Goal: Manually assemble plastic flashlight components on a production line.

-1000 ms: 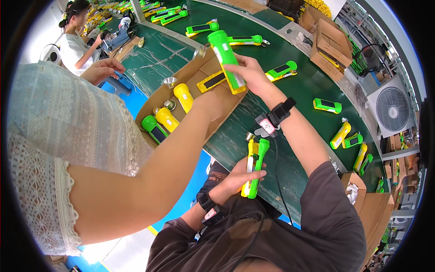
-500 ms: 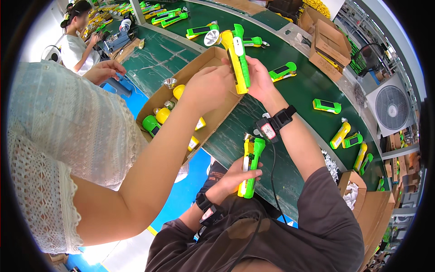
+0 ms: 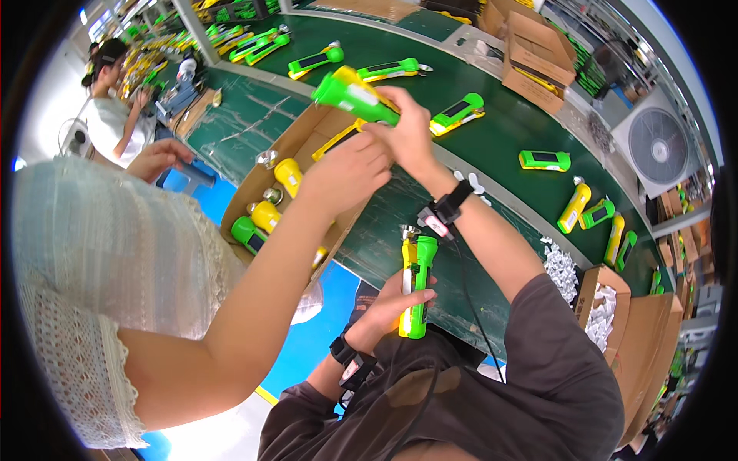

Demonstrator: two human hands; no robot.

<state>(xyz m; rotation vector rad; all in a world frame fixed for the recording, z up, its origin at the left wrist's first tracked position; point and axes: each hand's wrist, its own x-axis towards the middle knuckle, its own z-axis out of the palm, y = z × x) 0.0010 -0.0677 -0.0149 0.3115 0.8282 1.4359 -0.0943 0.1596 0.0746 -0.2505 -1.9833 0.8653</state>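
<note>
My left hand (image 3: 390, 309) is wrapped round a green-and-yellow flashlight (image 3: 418, 288), upright above my lap, with a shiny reflector (image 3: 409, 231) at its top end. Higher up, my right hand (image 3: 412, 129) grips another green-and-yellow flashlight (image 3: 355, 94), its wide green head pointing left. Close against my right fingers is a co-worker's hand (image 3: 350, 165). A yellow flashlight with a dark panel (image 3: 337, 140) shows just beyond that hand, over the carton; whether the hand holds it I cannot tell. Below lies an open cardboard carton (image 3: 254, 178) with several yellow and green flashlights in it.
Several flashlights lie on the green conveyor (image 3: 507, 138) beyond. At the right are a pile of small silvery parts (image 3: 560, 270), a cardboard box with white pieces (image 3: 602, 315) and a fan unit (image 3: 659, 146). The co-worker's arm (image 3: 254, 284) crosses from the left.
My right hand has moved left and turned its flashlight from upright to nearly level. The co-worker's hand has dropped slightly over the carton. My left hand keeps its hold.
</note>
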